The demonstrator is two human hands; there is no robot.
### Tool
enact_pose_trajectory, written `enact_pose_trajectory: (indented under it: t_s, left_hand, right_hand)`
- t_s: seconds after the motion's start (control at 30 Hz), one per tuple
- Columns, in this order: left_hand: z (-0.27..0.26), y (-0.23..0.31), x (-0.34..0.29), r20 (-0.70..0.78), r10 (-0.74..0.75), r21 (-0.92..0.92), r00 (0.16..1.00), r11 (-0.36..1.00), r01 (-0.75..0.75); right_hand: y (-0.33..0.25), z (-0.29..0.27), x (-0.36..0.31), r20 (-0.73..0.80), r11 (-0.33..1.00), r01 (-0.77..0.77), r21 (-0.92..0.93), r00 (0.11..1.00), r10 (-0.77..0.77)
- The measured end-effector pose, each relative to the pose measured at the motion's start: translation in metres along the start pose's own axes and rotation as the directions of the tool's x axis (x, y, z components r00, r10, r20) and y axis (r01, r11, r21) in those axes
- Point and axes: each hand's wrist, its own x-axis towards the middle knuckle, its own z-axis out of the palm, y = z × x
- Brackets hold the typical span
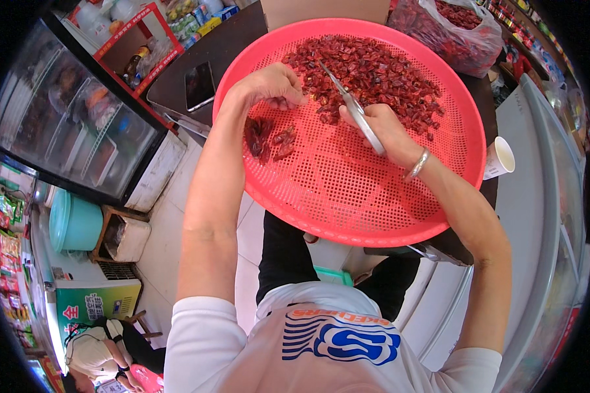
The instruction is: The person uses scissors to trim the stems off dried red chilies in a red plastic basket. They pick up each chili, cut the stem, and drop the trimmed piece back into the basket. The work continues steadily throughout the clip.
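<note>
My right hand (390,133) grips a pair of metal scissors (355,108) over a big round pink-red plastic sieve tray (347,219). The blades point up and to the left, toward a heap of cut dried red chili pieces (380,72). Over the tray's left part, my left hand (275,86) is closed, its fingers curled inward; what they hold, if anything, is hidden. Just below that hand lies a small pile of longer, darker dried chilies (261,137), with a few loose ones (284,143) beside it.
A phone (199,86) lies on the dark table left of the tray. A clear bag of dried chilies (449,33) stands at the back right, and a paper cup (499,158) by the right rim. A glass-door fridge (78,111) is at left; another person (105,350) sits lower left.
</note>
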Motion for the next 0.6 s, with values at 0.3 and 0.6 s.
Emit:
enact_pose_trajectory:
  t_s: [0.3,0.6]
  left_hand:
    - [-0.003,-0.001,-0.008,0.008,-0.105,0.307,0.994,0.947,0.097]
    - [-0.014,0.005,-0.027,-0.246,-0.149,0.481,0.958,0.839,0.254]
  right_hand:
    - [0.002,-0.002,0.004,0.046,1.0,-0.013,0.015,0.999,0.012]
    - [0.003,0.001,0.004,0.044,0.996,-0.043,0.078,0.998,0.039]
